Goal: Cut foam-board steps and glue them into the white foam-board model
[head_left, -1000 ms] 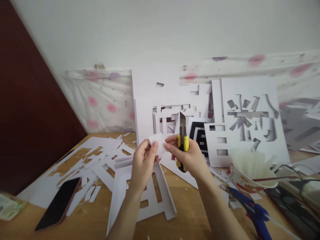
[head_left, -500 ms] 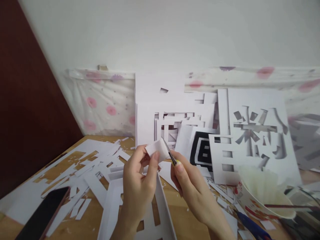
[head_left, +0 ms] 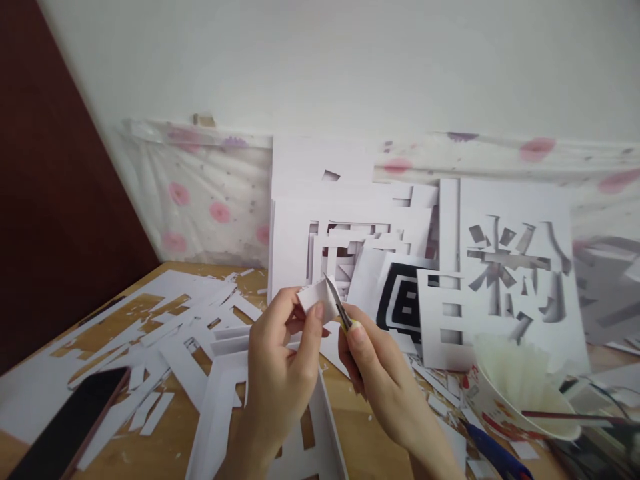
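White card [head_left: 313, 294] was pinched by the left hand [head_left: 285, 350]. Beside it, a knife [head_left: 341, 310] was held by the right hand [head_left: 377, 363].

Room over tabletop [head_left: 370, 435] between white tray [head_left: 214, 390] and right hand [head_left: 379, 373], bowl [head_left: 487, 395] (sticks [head_left: 515, 368] inside) an obstacle farther right.

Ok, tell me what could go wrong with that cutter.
The cutter in the right hand could slip and nick the left hand, which grips the small white piece close to the blade. That piece, held up off the table, might bend or tear.
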### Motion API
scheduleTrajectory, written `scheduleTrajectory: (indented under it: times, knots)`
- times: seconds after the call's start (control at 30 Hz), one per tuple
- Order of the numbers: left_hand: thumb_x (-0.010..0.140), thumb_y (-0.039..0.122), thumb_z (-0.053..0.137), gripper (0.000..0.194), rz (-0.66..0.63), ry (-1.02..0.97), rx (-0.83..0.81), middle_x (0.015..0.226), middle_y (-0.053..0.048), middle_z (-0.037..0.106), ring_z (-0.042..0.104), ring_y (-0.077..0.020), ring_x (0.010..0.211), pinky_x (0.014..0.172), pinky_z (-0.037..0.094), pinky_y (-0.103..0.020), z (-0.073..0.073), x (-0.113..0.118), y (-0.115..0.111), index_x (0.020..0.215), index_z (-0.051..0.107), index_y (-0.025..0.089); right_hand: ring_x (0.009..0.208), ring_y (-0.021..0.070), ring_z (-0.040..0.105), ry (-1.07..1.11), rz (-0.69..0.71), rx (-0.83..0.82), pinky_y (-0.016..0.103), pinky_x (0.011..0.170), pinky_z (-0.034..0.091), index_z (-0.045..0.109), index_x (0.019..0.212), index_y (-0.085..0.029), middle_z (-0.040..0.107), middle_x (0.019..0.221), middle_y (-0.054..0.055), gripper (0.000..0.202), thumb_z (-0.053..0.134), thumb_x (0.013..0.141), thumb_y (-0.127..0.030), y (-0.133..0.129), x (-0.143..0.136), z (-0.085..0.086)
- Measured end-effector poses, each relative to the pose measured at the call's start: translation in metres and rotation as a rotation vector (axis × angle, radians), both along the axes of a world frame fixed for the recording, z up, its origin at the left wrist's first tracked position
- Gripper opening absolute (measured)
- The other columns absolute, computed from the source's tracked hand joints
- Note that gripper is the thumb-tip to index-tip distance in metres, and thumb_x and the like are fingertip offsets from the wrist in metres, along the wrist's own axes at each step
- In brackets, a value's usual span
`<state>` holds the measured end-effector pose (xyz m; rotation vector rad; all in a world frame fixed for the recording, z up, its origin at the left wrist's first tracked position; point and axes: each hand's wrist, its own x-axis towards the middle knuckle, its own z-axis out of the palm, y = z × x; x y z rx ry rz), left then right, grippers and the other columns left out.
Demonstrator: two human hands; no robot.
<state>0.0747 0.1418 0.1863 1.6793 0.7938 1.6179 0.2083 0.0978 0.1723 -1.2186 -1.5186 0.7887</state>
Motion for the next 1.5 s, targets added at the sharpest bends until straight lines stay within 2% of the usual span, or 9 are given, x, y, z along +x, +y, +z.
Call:
scheduleTrajectory:
  times: [0.07,0.13,0.23,0.3,0.6,0.77,1.0,1.33,1.5]
  knots:
    - [0.093,0.028,0.058,0.009,0.005,0.004,-0.005,0.077,0.001,0.065,0.065,-0.0131,0.070,0.062,0.057,-0.022,0.001,0.000,-0.001,0.091,0.064,0.022,0.051,0.0084,0.038,0.005,0.000,-0.004,0.023,0.050,0.031,0.055,0.117,-0.027,0.041,0.062,-0.007,0.039,0.033,0.103,-0.056,0.000,-0.001,0.000]
    - [0.093,0.028,0.059,0.009,0.002,-0.002,-0.013,0.076,0.001,0.064,0.065,-0.0130,0.070,0.062,0.057,-0.022,0.002,0.000,-0.002,0.091,0.064,0.022,0.051,0.0083,0.038,0.013,0.000,0.004,0.023,0.051,0.032,0.055,0.103,-0.025,0.042,0.062,-0.007,0.037,0.034,0.103,-0.055,0.000,-0.001,-0.001]
    - [0.093,0.029,0.059,0.010,-0.022,-0.019,-0.033,0.072,0.002,0.061,0.065,-0.0135,0.070,0.063,0.057,-0.022,0.002,0.000,-0.002,0.091,0.065,0.021,0.052,0.0082,0.036,0.023,0.002,0.023,0.024,0.053,0.032,0.047,0.081,-0.023,0.042,0.062,-0.007,0.041,0.034,0.103,-0.055,0.000,-0.001,-0.003]
    - [0.093,0.029,0.059,0.010,-0.033,-0.028,-0.036,0.071,0.002,0.061,0.065,-0.0139,0.071,0.063,0.058,-0.022,0.002,0.000,-0.002,0.090,0.065,0.021,0.052,0.0085,0.036,0.022,0.004,0.020,0.024,0.053,0.031,0.043,0.077,-0.023,0.041,0.061,-0.007,0.043,0.033,0.103,-0.055,-0.001,0.000,-0.003]
    - [0.093,0.027,0.059,0.008,-0.005,0.001,0.010,0.073,0.003,0.063,0.066,-0.0113,0.067,0.063,0.057,-0.019,0.001,0.000,-0.001,0.089,0.064,0.022,0.053,0.0097,0.035,-0.002,-0.008,0.011,0.025,0.054,0.030,0.043,0.078,-0.023,0.041,0.060,-0.007,0.042,0.033,0.103,-0.055,-0.002,0.000,-0.001]
    - [0.093,0.025,0.059,0.010,0.012,0.008,0.058,0.072,0.003,0.065,0.068,-0.0112,0.066,0.063,0.057,-0.018,0.001,-0.001,0.003,0.084,0.063,0.021,0.058,0.0101,0.036,-0.064,-0.039,0.004,0.025,0.056,0.029,0.053,0.091,-0.023,0.039,0.064,-0.006,0.042,0.032,0.103,-0.057,-0.002,0.000,0.001]
    - [0.091,0.025,0.060,0.010,0.039,0.009,0.056,0.073,0.002,0.065,0.067,-0.0126,0.065,0.062,0.059,-0.022,-0.001,-0.001,0.008,0.083,0.063,0.020,0.059,0.0110,0.039,-0.110,-0.035,-0.047,0.025,0.056,0.031,0.055,0.090,-0.021,0.042,0.063,-0.005,0.049,0.028,0.102,-0.060,0.003,0.002,0.004]
    - [0.090,0.027,0.062,0.010,0.077,-0.026,0.015,0.069,0.002,0.061,0.069,-0.0129,0.064,0.057,0.057,-0.019,-0.002,-0.002,0.011,0.082,0.063,0.020,0.056,0.0106,0.037,-0.125,-0.032,-0.086,0.025,0.057,0.032,0.053,0.087,-0.021,0.040,0.060,-0.006,0.050,0.027,0.102,-0.061,0.005,0.000,0.001]
    - [0.089,0.027,0.063,0.013,0.072,-0.048,0.012,0.070,0.003,0.061,0.068,-0.0126,0.062,0.061,0.060,-0.022,-0.003,-0.005,0.014,0.078,0.060,0.020,0.055,0.0108,0.035,-0.151,-0.027,-0.110,0.025,0.056,0.031,0.055,0.087,-0.022,0.037,0.059,-0.006,0.051,0.026,0.101,-0.062,0.006,0.000,0.002]
